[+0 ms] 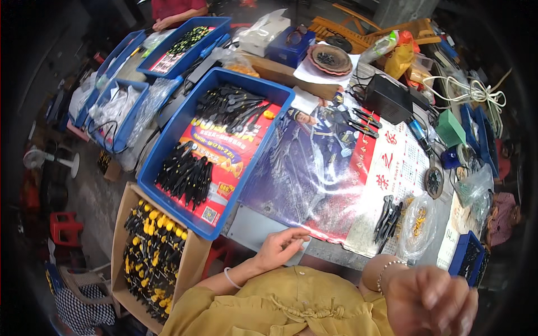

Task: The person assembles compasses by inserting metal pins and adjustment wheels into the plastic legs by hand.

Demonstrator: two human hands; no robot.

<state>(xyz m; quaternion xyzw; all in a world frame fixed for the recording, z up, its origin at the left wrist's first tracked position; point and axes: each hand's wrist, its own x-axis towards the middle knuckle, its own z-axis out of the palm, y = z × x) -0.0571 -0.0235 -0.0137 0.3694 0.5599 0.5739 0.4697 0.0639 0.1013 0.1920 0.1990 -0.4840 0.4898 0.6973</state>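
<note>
My left hand (283,245) rests at the near table edge, its fingers loosely stretched and slightly apart, with nothing seen in it. My right hand (434,302) is raised at the lower right, close to the camera. Its fingers are bent and smeared by motion, so whether it holds anything cannot be made out. Nearest to it on the table are a bundle of black plier-like tools (386,223) and a clear plastic bag of small yellow pieces (417,224). A blue tray (147,168) left of the middle bears two heaps of black tool parts (185,175).
A cardboard box (193,262) of black and yellow-tipped tools stands beside my left arm. A glossy poster (314,173) covers the tabletop. Farther back are small pliers (364,126), a black box-shaped device (388,99) and a round dish (329,59). Another person's hand (167,22) shows at the far left.
</note>
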